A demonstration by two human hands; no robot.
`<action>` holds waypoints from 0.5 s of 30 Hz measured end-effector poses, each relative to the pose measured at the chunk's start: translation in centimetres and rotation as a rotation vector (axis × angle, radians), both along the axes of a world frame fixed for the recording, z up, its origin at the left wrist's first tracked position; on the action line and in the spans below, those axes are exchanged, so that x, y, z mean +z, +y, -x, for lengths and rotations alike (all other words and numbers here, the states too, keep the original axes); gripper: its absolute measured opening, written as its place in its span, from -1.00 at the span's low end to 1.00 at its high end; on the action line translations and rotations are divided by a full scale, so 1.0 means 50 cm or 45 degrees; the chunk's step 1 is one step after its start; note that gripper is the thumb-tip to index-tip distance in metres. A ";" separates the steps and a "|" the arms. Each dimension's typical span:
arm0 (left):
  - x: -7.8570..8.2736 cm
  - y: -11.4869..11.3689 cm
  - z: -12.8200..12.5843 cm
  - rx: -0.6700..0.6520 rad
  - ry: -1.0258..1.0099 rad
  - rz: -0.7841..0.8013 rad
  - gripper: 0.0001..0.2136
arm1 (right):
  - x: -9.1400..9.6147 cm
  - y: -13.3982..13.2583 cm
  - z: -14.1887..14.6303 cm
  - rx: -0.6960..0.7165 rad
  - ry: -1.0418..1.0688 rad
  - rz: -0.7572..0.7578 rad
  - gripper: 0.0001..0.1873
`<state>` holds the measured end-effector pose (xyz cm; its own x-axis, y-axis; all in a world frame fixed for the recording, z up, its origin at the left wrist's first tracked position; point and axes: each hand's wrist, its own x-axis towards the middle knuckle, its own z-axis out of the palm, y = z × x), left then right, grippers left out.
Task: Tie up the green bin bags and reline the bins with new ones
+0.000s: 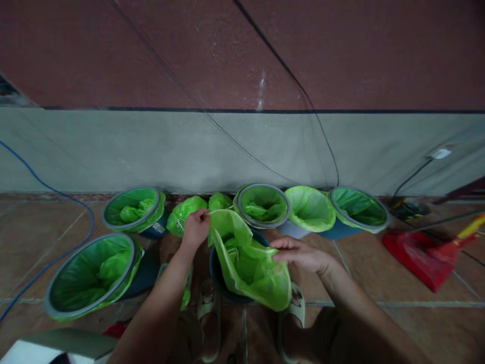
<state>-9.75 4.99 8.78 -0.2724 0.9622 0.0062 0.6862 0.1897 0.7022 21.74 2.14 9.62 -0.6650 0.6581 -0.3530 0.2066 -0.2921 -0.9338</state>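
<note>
I see everything in dim, cool light whose source I cannot tell. The wall [151, 146] darkens toward its upper part, with soft shadow streaks by the socket [441, 153] on the right. The green bag [265, 278] between my left hand [196, 231] and right hand [301, 254] stands out brightly, while deep shadow covers the near floor [261, 333] around my sandals [207, 298]. Fine detail is soft. Toward the edges the view stretches: the near left bin [141, 275] leans outward, and the dustpan [420, 258] on the right looks smeared.

tiled floor [447, 326]: bins [219, 275], red dustpan [417, 257], blue cord [91, 222].
</note>
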 end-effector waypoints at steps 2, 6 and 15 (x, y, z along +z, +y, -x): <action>0.000 0.005 -0.001 0.060 -0.010 -0.010 -0.70 | 0.007 -0.008 0.006 0.122 0.077 0.137 -0.64; 0.016 0.000 -0.029 0.044 -0.123 -0.056 -0.72 | 0.014 -0.031 0.032 0.456 0.200 0.308 -0.67; 0.027 0.005 -0.105 -0.426 -0.226 0.006 -0.72 | -0.006 -0.060 0.092 0.812 0.000 0.004 -0.73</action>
